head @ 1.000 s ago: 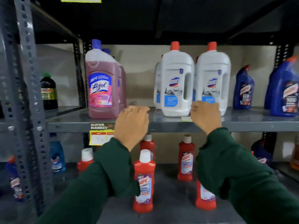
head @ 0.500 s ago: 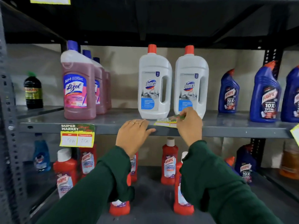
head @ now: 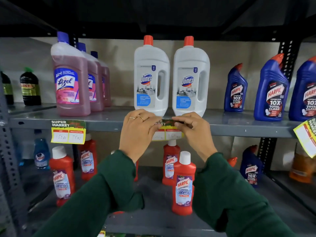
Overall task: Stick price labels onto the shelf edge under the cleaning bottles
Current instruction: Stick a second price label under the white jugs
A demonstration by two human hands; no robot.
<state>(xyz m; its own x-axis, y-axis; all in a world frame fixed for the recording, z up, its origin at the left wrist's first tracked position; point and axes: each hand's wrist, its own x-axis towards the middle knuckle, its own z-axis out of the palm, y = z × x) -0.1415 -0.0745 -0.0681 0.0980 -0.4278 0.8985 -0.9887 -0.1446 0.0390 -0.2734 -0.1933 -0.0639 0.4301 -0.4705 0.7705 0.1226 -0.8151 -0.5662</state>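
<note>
Both hands' grip on price label

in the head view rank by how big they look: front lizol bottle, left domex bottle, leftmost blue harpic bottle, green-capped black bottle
1-2. front Lizol bottle and left Domex bottle, too alike to rank
3. leftmost blue Harpic bottle
4. green-capped black bottle

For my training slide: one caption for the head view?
Both hands, left and right, press a price label onto the shelf edge under two Domex bottles.
</note>
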